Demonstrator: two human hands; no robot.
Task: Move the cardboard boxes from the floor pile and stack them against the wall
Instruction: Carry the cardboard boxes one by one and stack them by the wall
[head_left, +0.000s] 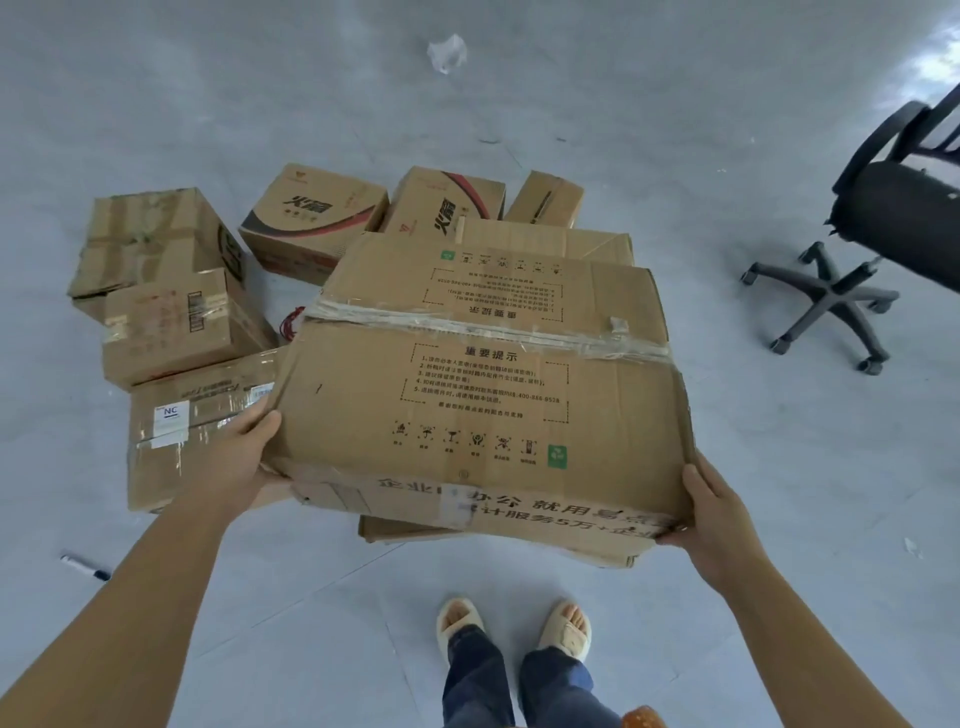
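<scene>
Both hands on one large cardboard box (483, 384), lifted at a tilt above the floor pile, printed top face and taped seam toward the camera. Left hand (236, 457) gripping the near left corner, thumb on the top face, fingers hidden beneath. Right hand (714, 519) gripping the near right corner, thumb along the side edge, fingers curled under. Beneath the held box, a flattened sheet of cardboard (395, 530) on the grey floor (675, 130), partly covered. To the left, a taped box with a white label (192, 431), just beside the left hand; behind it a smaller taped box (171, 327) and a worn, crumpled box (150, 239). Farther back, two boxes with red and black print (311, 218) (447, 200), a plain box (545, 200) to their right, and one more plain box (545, 241) showing just above the held one. Black office chair (883, 244) well apart at right. Crumpled white scrap (447, 52) far back on the floor; a pen (85, 566) near the left forearm. Feet in pale slippers (514, 629) at the bottom edge.
</scene>
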